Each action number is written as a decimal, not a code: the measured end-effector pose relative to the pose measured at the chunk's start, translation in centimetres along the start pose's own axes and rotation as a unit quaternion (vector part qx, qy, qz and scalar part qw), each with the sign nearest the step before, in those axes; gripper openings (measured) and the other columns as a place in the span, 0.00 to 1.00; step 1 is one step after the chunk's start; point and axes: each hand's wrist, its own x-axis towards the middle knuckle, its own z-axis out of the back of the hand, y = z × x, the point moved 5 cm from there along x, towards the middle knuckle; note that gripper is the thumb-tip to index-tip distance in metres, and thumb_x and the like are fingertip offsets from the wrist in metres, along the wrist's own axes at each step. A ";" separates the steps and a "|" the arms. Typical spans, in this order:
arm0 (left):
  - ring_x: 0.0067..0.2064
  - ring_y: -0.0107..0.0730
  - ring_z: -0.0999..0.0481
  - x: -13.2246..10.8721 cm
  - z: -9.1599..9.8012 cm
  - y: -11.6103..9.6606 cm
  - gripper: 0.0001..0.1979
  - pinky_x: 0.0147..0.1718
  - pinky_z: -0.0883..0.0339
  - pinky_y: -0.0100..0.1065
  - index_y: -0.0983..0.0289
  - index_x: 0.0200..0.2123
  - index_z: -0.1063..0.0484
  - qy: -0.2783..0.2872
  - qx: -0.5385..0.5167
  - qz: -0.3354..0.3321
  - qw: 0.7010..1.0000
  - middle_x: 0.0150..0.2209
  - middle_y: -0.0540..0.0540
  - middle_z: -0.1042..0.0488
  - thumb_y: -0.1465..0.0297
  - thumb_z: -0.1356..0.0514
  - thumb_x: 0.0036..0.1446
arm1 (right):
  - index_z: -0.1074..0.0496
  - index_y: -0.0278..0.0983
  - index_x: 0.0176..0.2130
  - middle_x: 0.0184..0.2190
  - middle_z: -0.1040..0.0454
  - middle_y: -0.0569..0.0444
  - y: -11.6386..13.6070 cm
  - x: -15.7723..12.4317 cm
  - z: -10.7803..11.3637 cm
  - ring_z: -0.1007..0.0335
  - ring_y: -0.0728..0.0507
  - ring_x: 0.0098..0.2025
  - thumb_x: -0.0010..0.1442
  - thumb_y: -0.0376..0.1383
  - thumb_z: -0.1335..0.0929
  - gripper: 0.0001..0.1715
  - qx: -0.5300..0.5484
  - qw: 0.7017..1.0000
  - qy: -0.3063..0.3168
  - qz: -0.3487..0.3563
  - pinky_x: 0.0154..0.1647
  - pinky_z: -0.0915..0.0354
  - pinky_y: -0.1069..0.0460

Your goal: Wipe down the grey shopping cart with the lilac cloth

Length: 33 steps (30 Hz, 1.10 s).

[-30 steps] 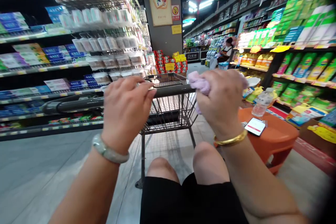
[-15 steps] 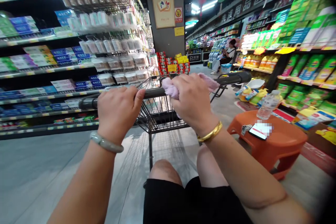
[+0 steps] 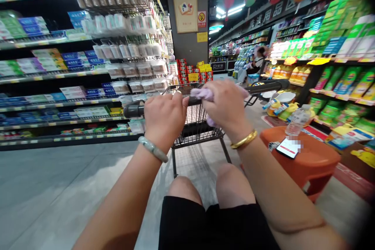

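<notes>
The lilac fabric cloth (image 3: 203, 93) is bunched on the dark grey cart handlebar (image 3: 272, 85). The right hand (image 3: 225, 103) curls closed over cloth and handlebar. The left hand (image 3: 164, 115) curls over the handlebar, left of the cloth; its fingertips are hidden. Beyond the handlebar sits the black wire basket (image 3: 191, 116). Right of the handlebar stands a round-edged orange plastic stool (image 3: 319, 153). Grey tiled floor (image 3: 88, 187) extends left of the handlebar to the black shelving's base edge (image 3: 67, 140).
</notes>
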 end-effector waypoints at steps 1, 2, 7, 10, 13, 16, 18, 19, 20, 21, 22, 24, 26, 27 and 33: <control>0.39 0.51 0.21 0.2 0.0 -0.4 0.24 0.35 0.42 0.42 0.65 0.43 0.27 0.005 -0.001 -0.001 1.000 0.35 0.62 0.20 0.58 0.58 0.73 | 0.26 0.40 0.35 0.36 0.21 0.50 -1.1 0.0 0.3 0.36 0.39 0.39 0.59 0.34 0.35 0.06 -0.012 0.999 -0.020 -0.027 0.41 0.46 0.45; 0.39 0.51 0.20 0.4 -0.1 -0.8 0.23 0.35 0.41 0.42 0.66 0.45 0.27 0.013 -0.001 -0.001 1.000 0.35 0.63 0.20 0.59 0.58 0.73 | 0.26 0.40 0.34 0.36 0.21 0.50 -1.9 -0.1 0.5 0.36 0.38 0.38 0.59 0.35 0.35 0.06 -0.022 0.998 -0.037 -0.050 0.41 0.46 0.44; 0.40 0.51 0.19 1.3 0.1 -2.8 0.13 0.33 0.38 0.40 0.68 0.45 0.29 0.053 -0.005 -0.002 0.999 0.36 0.66 0.20 0.71 0.52 0.68 | 0.27 0.41 0.34 0.37 0.20 0.50 -0.5 0.2 -0.1 0.35 0.39 0.39 0.58 0.35 0.34 0.05 -0.002 1.000 -0.002 -0.005 0.41 0.45 0.44; 0.40 0.47 0.19 1.3 0.9 -3.4 0.14 0.34 0.36 0.38 0.67 0.46 0.27 0.073 -0.011 -0.029 0.997 0.38 0.64 0.19 0.77 0.51 0.64 | 0.27 0.41 0.33 0.35 0.20 0.50 -0.6 0.4 0.1 0.34 0.40 0.38 0.57 0.35 0.34 0.04 0.015 1.000 0.019 0.012 0.40 0.45 0.45; 0.40 0.46 0.19 1.2 2.3 -3.0 0.17 0.43 0.33 0.43 0.62 0.49 0.24 0.084 -0.010 -0.082 0.993 0.39 0.60 0.18 0.77 0.50 0.64 | 0.28 0.40 0.30 0.32 0.22 0.51 -3.2 0.5 0.9 0.35 0.41 0.36 0.56 0.35 0.33 0.04 0.011 1.000 0.007 -0.024 0.38 0.46 0.46; 0.41 0.49 0.20 1.2 3.3 -0.9 0.17 0.50 0.36 0.49 0.59 0.40 0.19 0.079 0.010 -0.071 0.994 0.37 0.59 0.17 0.66 0.49 0.68 | 0.28 0.40 0.29 0.30 0.23 0.50 -4.3 0.5 1.4 0.35 0.41 0.35 0.57 0.35 0.33 0.05 -0.013 0.998 -0.005 -0.060 0.37 0.46 0.46; 0.39 0.51 0.20 1.3 3.2 0.7 0.24 0.46 0.36 0.49 0.58 0.35 0.19 0.082 0.023 -0.045 0.995 0.34 0.60 0.18 0.56 0.51 0.70 | 0.28 0.40 0.30 0.32 0.23 0.50 -2.9 0.5 1.2 0.35 0.40 0.36 0.57 0.35 0.33 0.05 -0.018 0.999 0.002 -0.046 0.38 0.46 0.46; 0.37 0.50 0.21 1.3 2.8 1.4 0.27 0.42 0.36 0.47 0.58 0.34 0.18 0.093 0.017 -0.038 0.995 0.32 0.60 0.19 0.53 0.53 0.70 | 0.28 0.40 0.31 0.33 0.22 0.50 -1.8 0.5 0.9 0.35 0.40 0.37 0.58 0.34 0.33 0.04 -0.015 0.999 0.009 -0.028 0.39 0.45 0.45; 0.35 0.50 0.21 1.3 2.4 1.8 0.29 0.39 0.36 0.45 0.58 0.34 0.18 0.103 0.005 -0.033 0.994 0.31 0.60 0.20 0.51 0.54 0.70 | 0.27 0.40 0.33 0.34 0.22 0.49 -0.7 0.4 0.7 0.35 0.39 0.38 0.58 0.34 0.34 0.04 -0.009 1.000 0.017 -0.006 0.40 0.45 0.45; 0.34 0.49 0.22 1.2 2.0 2.1 0.30 0.36 0.37 0.43 0.58 0.35 0.18 0.108 -0.007 -0.032 0.994 0.30 0.59 0.20 0.51 0.56 0.70 | 0.27 0.40 0.35 0.36 0.22 0.49 0.2 0.3 0.5 0.35 0.39 0.40 0.58 0.34 0.34 0.05 -0.002 1.000 0.024 0.016 0.42 0.44 0.45; 0.33 0.47 0.22 1.1 1.6 2.2 0.30 0.34 0.38 0.41 0.58 0.35 0.19 0.106 -0.015 -0.031 0.994 0.30 0.59 0.20 0.51 0.57 0.70 | 0.27 0.40 0.37 0.38 0.22 0.49 0.8 0.1 0.4 0.34 0.38 0.42 0.59 0.35 0.34 0.06 0.007 0.999 0.031 0.036 0.43 0.43 0.44; 0.34 0.45 0.23 0.8 1.3 2.1 0.31 0.33 0.40 0.40 0.59 0.33 0.20 0.081 -0.010 -0.029 0.996 0.30 0.59 0.20 0.52 0.59 0.71 | 0.27 0.40 0.40 0.40 0.22 0.49 0.7 -0.3 0.3 0.34 0.38 0.43 0.60 0.35 0.34 0.08 0.022 0.997 0.038 0.056 0.46 0.43 0.44; 0.34 0.44 0.23 0.4 1.4 1.7 0.31 0.32 0.41 0.39 0.59 0.32 0.22 0.055 0.009 -0.026 0.998 0.30 0.59 0.21 0.52 0.60 0.72 | 0.27 0.41 0.40 0.40 0.22 0.49 -0.9 -0.7 0.7 0.34 0.37 0.44 0.61 0.36 0.34 0.07 0.025 0.999 0.018 0.032 0.48 0.42 0.43; 0.35 0.44 0.23 0.3 1.4 1.4 0.32 0.32 0.41 0.39 0.59 0.31 0.22 0.045 0.016 -0.024 0.999 0.30 0.59 0.21 0.52 0.60 0.72 | 0.27 0.41 0.39 0.39 0.22 0.49 -1.9 -0.9 1.0 0.34 0.37 0.45 0.61 0.36 0.35 0.07 0.020 1.000 -0.003 0.005 0.48 0.42 0.42; 0.36 0.45 0.24 0.5 1.5 -0.4 0.31 0.34 0.41 0.39 0.61 0.32 0.22 0.023 -0.001 -0.022 0.999 0.30 0.60 0.22 0.57 0.61 0.72 | 0.26 0.43 0.42 0.42 0.23 0.48 0.0 -1.4 1.2 0.34 0.33 0.55 0.63 0.39 0.35 0.09 0.003 1.000 -0.026 -0.004 0.55 0.44 0.38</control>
